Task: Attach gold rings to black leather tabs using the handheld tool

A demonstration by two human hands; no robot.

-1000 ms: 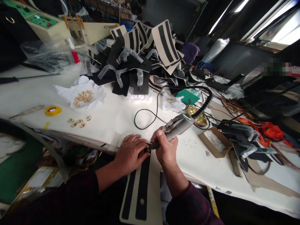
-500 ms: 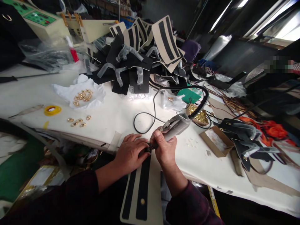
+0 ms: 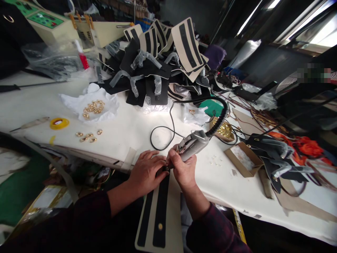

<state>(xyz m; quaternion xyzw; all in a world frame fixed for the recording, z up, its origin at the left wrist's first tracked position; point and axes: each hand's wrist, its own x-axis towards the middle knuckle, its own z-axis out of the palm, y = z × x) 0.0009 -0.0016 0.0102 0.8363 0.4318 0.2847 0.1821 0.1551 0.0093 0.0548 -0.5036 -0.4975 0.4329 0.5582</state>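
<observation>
My right hand [image 3: 183,168] is wrapped round a grey corded electric screwdriver [image 3: 193,144], its tip pointing down and left toward my left fingers. My left hand [image 3: 147,172] grips the upper end of a beige panel with black strips [image 3: 174,211], thumb and fingertips pinched at a small dark part there. The screwdriver's tip meets the work between both hands, largely hidden by my fingers. Lower on the panel, a round gold-coloured fitting [image 3: 160,227] sits on one black strip. The panel slopes from the table edge down toward my lap.
Similar panels [image 3: 185,44] are piled at the back. Gold clasps [image 3: 93,108] lie on white paper at left, near a yellow tape roll [image 3: 59,123]. At right stand a box of small gold pieces [image 3: 225,129] and an open cardboard box [image 3: 243,160]. The screwdriver's cord [image 3: 171,117] loops across the table.
The electric screwdriver has shifted slightly left and down in my right hand, and its cord has swung with it. My left hand and the panel stay in place.
</observation>
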